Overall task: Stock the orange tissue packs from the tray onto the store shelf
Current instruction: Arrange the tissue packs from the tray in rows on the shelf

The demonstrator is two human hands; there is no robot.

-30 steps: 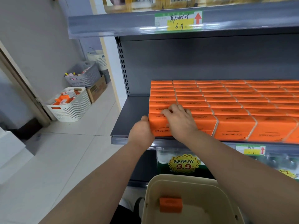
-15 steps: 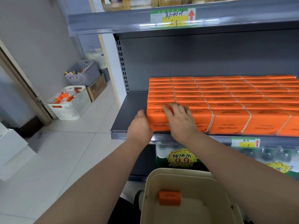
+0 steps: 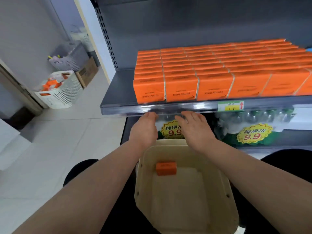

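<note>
1. Left hand: forearm extended forward, palm down, fingers loosely curled, holding nothing.
2. Right hand: palm down, fingers spread and empty.
3. Rows of orange rectangular tissue packs sit just beyond both sets of fingertips on the grey metal store shelf.
4. One orange tissue pack lies behind the wrists in the cream plastic tray.

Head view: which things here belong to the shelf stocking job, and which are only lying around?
Belong to the job:
- orange tissue pack left in the tray
- cream tray
- stocked orange packs
- shelf
- left hand and right hand, both empty

Only lying around:
- white basket on the floor
- grey basket
- cardboard box
- water bottles below
- yellow price signs
</note>
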